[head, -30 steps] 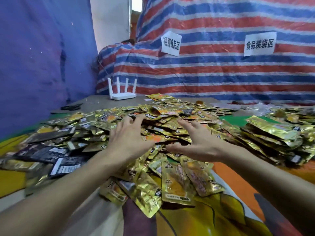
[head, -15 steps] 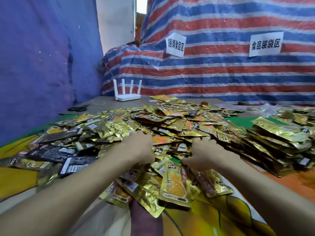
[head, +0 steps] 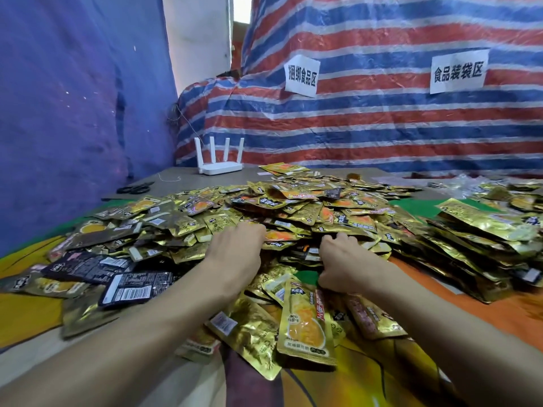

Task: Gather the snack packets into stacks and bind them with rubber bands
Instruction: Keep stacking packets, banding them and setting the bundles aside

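A wide heap of gold snack packets covers the middle of the table. My left hand and my right hand are dug into its near edge, a hand's width apart. Both have their fingers curled down into the packets, and the fingertips are hidden under the foil. A gold packet with an orange picture lies face up just in front of my right wrist. Several dark packets lie at the left of the heap. No rubber band is on either hand.
A second mound of gold packets lies at the right. At the back of the table are a white router, black scissors and a thin pale loop. A striped tarp with paper signs closes off the rear.
Both hands went from spread flat above the heap to curled into its near edge. The loose packets in front of them have bunched closer to me.
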A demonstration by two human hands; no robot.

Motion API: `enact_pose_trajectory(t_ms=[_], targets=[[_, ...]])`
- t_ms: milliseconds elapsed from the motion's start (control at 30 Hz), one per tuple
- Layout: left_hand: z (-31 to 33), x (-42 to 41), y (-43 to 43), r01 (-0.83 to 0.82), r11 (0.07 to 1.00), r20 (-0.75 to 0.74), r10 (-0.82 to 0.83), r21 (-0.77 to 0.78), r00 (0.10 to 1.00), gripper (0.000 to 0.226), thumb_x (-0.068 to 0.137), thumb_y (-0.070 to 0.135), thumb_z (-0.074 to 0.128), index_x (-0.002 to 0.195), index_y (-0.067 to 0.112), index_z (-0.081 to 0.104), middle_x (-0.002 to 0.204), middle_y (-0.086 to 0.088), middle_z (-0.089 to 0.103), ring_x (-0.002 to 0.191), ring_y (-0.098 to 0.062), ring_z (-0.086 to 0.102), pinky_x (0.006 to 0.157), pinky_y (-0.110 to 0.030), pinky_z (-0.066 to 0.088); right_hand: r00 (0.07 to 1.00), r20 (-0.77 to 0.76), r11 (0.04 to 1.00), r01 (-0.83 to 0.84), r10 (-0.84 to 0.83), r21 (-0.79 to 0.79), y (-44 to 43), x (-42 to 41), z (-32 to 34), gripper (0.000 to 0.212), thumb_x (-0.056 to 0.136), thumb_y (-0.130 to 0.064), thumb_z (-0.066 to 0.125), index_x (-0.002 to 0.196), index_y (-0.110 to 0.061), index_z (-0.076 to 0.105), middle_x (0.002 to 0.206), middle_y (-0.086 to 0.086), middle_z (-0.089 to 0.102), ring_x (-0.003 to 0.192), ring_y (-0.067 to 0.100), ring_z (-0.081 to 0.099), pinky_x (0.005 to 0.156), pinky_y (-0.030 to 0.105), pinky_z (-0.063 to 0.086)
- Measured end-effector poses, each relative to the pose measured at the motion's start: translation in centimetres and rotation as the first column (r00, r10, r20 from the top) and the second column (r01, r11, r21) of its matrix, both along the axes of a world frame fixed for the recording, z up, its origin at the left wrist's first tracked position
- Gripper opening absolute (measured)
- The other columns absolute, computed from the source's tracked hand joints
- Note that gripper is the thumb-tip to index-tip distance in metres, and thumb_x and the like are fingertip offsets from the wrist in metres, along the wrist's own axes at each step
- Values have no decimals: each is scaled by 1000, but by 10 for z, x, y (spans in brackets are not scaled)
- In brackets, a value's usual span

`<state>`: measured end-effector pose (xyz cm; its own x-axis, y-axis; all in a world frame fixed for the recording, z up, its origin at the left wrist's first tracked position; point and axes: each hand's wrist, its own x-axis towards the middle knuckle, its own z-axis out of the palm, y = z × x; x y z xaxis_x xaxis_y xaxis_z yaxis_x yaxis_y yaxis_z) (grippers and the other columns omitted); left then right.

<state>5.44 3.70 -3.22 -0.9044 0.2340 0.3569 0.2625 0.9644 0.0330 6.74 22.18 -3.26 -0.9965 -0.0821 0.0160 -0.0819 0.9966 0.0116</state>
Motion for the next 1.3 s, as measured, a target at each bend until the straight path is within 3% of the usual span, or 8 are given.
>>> enact_pose_trajectory(t_ms=[100, 200, 367, 733, 900, 1033, 1167, 1300], targets=[[15, 1, -4, 23, 995, -48, -19, 96, 999, 18, 95, 4, 54, 105, 16, 61, 105, -8, 65, 97, -34, 61, 74, -39, 46, 998, -31, 994, -55, 59, 97, -2, 0, 2, 35, 93, -19, 61, 72, -14, 34, 76, 4, 39, 79, 24, 40, 56, 29, 24], [31, 3, -7, 70, 984, -105, -53, 165, 993, 9, 96, 11, 56, 99, 12, 65, 98, -10, 67, 94, -33, 63, 81, -46, 53, 990, -119, 993, -59, 71, 103, -5, 0, -3, 37, 92, -7, 58, 70, -16, 30, 73, 2, 39, 68, 22, 37, 68, 31, 32], [52, -3, -15, 174, 927, -224, -101, 332, 969, 15, 100, 18, 58, 89, 7, 60, 87, -13, 65, 83, -33, 62, 75, -47, 52, 969, -245, 999, -36, 44, 36, -4, 4, -4, 38, 86, 4, 58, 65, -14, 32, 67, 2, 40, 55, 18, 35, 44, 29, 23], [30, -29, -18, 337, 593, -429, 15, 731, 903, 5, 100, 14, 60, 96, 17, 61, 84, 8, 62, 76, -5, 58, 61, -12, 45, 871, -491, 962, -131, -4, -240, 7, 1, 21, 17, 75, 15, 50, 66, 1, 54, 67, 12, 59, 60, 32, 55, 46, 36, 43], [13, -39, -14, 247, 265, -225, -111, 932, 968, 6, 97, 13, 65, 94, 17, 67, 92, -6, 72, 87, -25, 68, 81, -37, 57, 699, -710, 788, -386, -90, -480, 14, -3, 48, 34, 85, 7, 61, 116, 1, 71, 108, 15, 75, 92, 21, 70, 73, 32, 60], [7, -40, -9, 185, 40, -161, -338, 982, 927, 7, 95, 16, 62, 99, 15, 68, 102, -16, 71, 89, -26, 65, 84, -38, 55, 787, -609, 519, -480, -101, -707, 8, -15, 48, 32, 93, 5, 59, 117, -14, 71, 102, -1, 77, 93, 5, 72, 75, 26, 62], [-2, -42, 1, 230, 25, -200, -406, 973, 892, 5, 97, 13, 60, 100, 15, 63, 91, -4, 73, 78, -18, 69, 63, -28, 58, 867, -487, 241, -453, -105, -858, -9, -27, 22, 20, 94, -2, 67, 105, -17, 74, 93, -2, 78, 88, 10, 75, 66, 23, 59], [-19, -43, 11, 361, 221, -267, -363, 906, 893, 13, 101, 15, 58, 95, 27, 58, 96, 0, 65, 77, 3, 67, 63, -19, 55, 921, -319, -86, -345, -223, -935, -23, -34, 8, 17, 86, -2, 76, 97, -15, 77, 92, 6, 79, 87, 23, 76, 70, 37, 63]])
